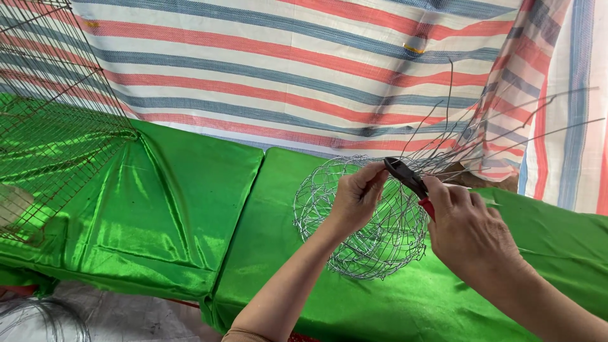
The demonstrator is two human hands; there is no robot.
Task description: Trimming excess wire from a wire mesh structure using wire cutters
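Gripping pliers [408, 179] right, left pinching wire basket [354, 221]

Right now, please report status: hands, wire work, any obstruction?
Left hand pinches round silver wire-mesh basket. Right hand grips red-handled black pliers at its rim. Loose wire ends stick up behind.

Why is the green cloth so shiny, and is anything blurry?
In the head view, daylight glares off the satin green cloth in pale streaks along its folds; the wire ball and both hands look sharp; the thin loose wires fade against the striped tarp.
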